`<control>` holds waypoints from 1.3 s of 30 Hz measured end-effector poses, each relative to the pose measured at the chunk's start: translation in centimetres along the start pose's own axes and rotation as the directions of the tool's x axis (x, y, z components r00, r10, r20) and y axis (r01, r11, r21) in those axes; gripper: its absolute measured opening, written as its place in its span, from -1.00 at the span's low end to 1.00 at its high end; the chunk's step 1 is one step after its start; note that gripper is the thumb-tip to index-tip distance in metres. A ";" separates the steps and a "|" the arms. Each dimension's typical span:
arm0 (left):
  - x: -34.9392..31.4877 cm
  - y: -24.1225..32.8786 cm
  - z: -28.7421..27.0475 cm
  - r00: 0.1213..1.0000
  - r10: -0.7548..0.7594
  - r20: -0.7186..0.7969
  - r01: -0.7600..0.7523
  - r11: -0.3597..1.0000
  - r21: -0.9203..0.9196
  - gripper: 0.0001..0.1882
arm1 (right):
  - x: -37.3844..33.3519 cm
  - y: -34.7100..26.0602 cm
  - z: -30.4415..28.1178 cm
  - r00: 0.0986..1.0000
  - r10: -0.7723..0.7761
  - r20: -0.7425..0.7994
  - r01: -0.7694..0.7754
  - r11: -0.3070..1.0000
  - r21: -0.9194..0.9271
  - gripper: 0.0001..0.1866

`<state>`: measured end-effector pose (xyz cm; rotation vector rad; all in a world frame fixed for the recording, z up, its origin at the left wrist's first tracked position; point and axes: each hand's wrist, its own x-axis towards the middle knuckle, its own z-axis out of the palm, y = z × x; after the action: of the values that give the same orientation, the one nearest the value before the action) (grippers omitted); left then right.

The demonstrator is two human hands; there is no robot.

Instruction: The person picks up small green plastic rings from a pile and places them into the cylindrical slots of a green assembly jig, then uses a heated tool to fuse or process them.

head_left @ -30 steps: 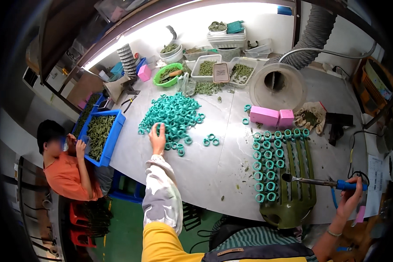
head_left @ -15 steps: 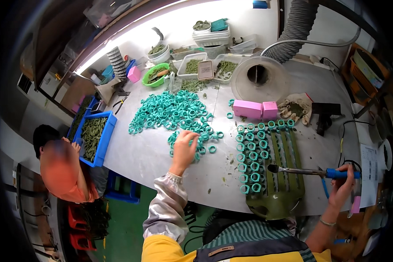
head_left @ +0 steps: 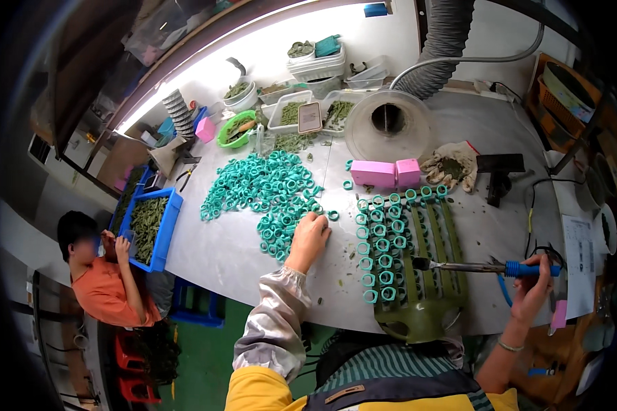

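My left hand (head_left: pixel 310 240) is at the right edge of a loose pile of teal rings (head_left: pixel 257 181). Its fingers are bunched and point down at the table; whatever they pinch is hidden. A single ring (head_left: pixel 333 215) lies just beside the fingertips. My right hand (head_left: pixel 533 291) grips the blue handle of a soldering iron (head_left: pixel 473 267) with a long metal shaft. The iron's dark broad tip hangs over an olive-green frame of parallel bars (head_left: pixel 418 318). Teal rings (head_left: pixel 385 261) stand in rows along the frame's left bars and its far end.
Pink blocks (head_left: pixel 375 173), a soiled glove (head_left: pixel 452 164) and a round duct hood (head_left: pixel 391 130) sit beyond the frame. Tubs of green pieces (head_left: pixel 289 115) and a green bowl (head_left: pixel 238 130) line the back. At left, a person in orange (head_left: pixel 110 291) sits by a blue crate (head_left: pixel 155 222).
My left hand has moved right and lowered to the pile's right edge. The iron stays over the frame in my right hand. The view has shifted slightly, and the person at left has raised their hands.
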<state>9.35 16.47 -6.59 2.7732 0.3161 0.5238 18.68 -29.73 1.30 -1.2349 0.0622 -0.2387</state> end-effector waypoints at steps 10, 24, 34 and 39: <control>-2.6 1.4 -2.3 0.997 -0.068 -0.029 0.051 0.917 -0.396 -0.83 | 0.1 0.5 0.0 0.999 -0.009 0.042 0.010 1.000 -0.004 -0.65; -7.3 3.5 -2.4 0.978 -0.207 0.014 0.185 0.841 -0.509 -0.72 | -0.1 0.4 0.3 1.000 0.023 0.003 -0.023 1.000 0.002 -0.66; -4.5 3.3 -1.0 0.845 -0.504 0.179 0.531 0.753 -0.389 -0.70 | 0.5 0.8 -0.3 0.998 0.019 0.057 -0.019 1.000 0.004 -0.67; -5.3 3.9 -1.1 0.927 -0.330 0.179 0.373 0.859 -0.350 -0.75 | 0.6 1.0 -0.6 0.999 0.018 0.050 -0.017 1.000 -0.008 -0.67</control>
<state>4.66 11.69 -5.99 2.2847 0.6124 0.2945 19.28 -30.12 0.20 -1.2464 0.0304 -0.1921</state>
